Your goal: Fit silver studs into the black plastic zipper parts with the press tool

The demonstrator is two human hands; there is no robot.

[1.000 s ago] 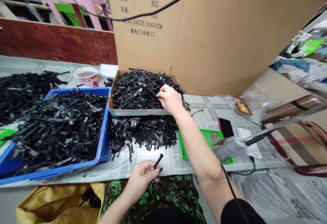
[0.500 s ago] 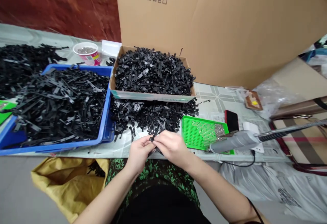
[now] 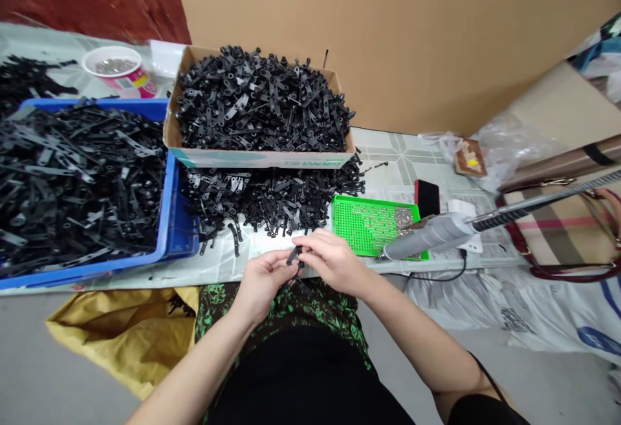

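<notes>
Small black plastic strips [image 3: 294, 256] are pinched between my two hands, just over the table's front edge. My left hand [image 3: 264, 281] is closed, thumb and fingers pressed on them from the left. From the right, my right hand [image 3: 332, 260] grips the same pieces with its fingertips. How many strips there are, and how they join, is too small to tell. Beyond the hands lies a loose heap of similar black pieces [image 3: 286, 202]. Behind that heap stands a cardboard box [image 3: 262, 158] piled with black parts.
A blue bin [image 3: 167, 208] full of black strips is at left, with a tub of metal bits [image 3: 123, 76] behind. A green tray [image 3: 356, 224] of small metal pieces, a grey electric screwdriver [image 3: 427, 237] and a phone [image 3: 427, 198] are at right. A yellow sack [image 3: 126, 328] hangs below.
The view has tilted down and turned right, so the table things appear higher and further left. The black strips between my fingers show more, and my right fingers have shifted on them.
</notes>
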